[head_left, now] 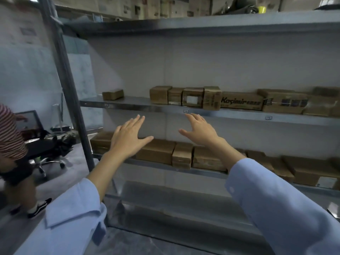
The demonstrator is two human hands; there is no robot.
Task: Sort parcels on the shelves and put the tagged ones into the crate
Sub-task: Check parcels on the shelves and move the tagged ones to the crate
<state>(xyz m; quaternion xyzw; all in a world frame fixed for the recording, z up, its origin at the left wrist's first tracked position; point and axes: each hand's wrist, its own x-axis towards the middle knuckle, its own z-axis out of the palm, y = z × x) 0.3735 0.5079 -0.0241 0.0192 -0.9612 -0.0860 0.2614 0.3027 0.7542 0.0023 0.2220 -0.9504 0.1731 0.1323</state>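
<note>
Brown cardboard parcels stand in a row on the middle shelf (165,107); one of them (192,97) shows a white label on its front, and a long box (242,102) carries black lettering. A small lone parcel (112,94) sits at the shelf's left end. More brown parcels (182,155) line the lower shelf (202,171). My left hand (128,138) and my right hand (200,131) are both raised in front of the shelves, fingers straight and spread, holding nothing. Both hover just below the middle shelf's front edge. No crate is in view.
A grey metal upright (70,85) frames the rack on the left. Beyond it stand an office chair (49,153) and a person in a striped shirt (11,137). The top shelf (202,23) carries dark objects. The bottom shelf (184,197) shows bare metal.
</note>
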